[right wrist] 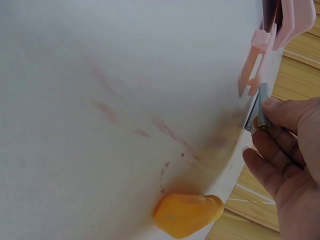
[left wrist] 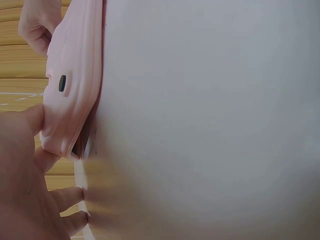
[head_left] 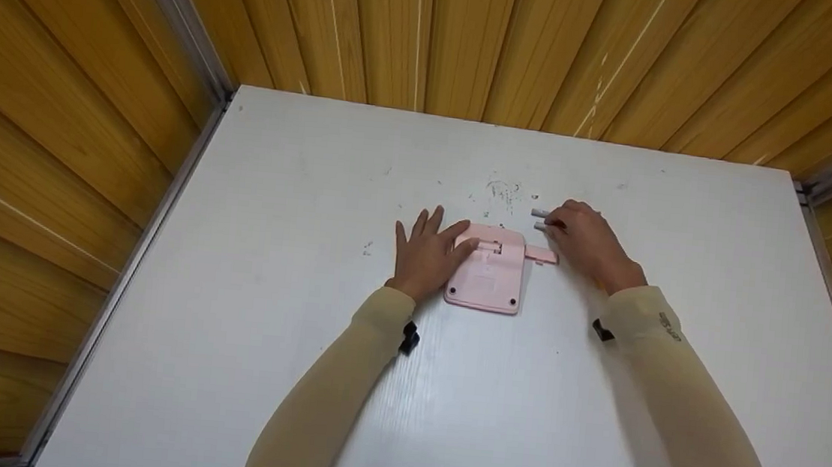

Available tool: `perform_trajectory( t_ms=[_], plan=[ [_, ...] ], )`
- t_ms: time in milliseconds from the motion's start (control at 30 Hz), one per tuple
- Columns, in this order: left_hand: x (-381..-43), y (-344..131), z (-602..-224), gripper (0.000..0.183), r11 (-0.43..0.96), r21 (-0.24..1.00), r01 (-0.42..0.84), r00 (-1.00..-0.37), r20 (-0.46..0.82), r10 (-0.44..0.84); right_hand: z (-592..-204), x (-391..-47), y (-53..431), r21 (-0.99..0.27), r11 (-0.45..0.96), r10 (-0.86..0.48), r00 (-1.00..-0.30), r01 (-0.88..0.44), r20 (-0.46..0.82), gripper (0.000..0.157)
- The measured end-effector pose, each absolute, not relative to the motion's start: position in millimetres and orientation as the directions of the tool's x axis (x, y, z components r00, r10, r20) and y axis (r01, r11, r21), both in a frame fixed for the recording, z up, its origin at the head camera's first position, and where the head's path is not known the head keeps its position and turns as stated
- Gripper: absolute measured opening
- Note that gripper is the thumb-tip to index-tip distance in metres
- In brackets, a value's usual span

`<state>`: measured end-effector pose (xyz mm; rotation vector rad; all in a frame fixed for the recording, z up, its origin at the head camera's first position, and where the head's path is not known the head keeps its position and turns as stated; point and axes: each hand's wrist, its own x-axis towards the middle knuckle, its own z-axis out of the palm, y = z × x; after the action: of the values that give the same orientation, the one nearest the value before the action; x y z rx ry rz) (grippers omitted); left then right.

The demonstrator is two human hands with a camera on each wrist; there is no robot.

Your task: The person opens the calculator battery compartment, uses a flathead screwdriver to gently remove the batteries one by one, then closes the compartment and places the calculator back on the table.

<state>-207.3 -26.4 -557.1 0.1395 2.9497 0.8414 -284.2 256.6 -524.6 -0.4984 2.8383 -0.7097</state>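
Note:
A pink calculator point(head_left: 485, 281) lies face down on the white table, with the battery slot point(head_left: 497, 248) in its back uncovered. My left hand point(head_left: 425, 261) rests at its upper left, thumb on the back and index finger along the edge, the other fingers spread. To the right lies the pink battery cover point(head_left: 542, 255), close beside the calculator. Beyond the cover, my right hand point(head_left: 587, 237) pinches a slim grey battery point(right wrist: 263, 107) between thumb and fingers. A second battery point(right wrist: 251, 118) lies just behind it, partly hidden; whether the fingers also touch it I cannot tell.
In the right wrist view, a yellow-orange rounded object point(right wrist: 185, 215) sits on the table near the right hand; its kind is unclear. Dark scuff marks point(head_left: 502, 191) spot the table beyond the calculator. Wood-patterned panels point(head_left: 463, 42) stand along the table's far and left sides.

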Motion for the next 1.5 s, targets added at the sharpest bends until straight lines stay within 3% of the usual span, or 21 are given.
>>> perform_trajectory(
  t_ms=[1500],
  plan=[
    [-207.8, -27.8, -556.6, 0.061, 0.840, 0.536, 0.081, -0.993, -0.032, 0.116, -533.1, -287.2, 253.7, -0.450, 0.829, -0.390, -0.920, -0.334, -0.036, 0.022]
  ],
)
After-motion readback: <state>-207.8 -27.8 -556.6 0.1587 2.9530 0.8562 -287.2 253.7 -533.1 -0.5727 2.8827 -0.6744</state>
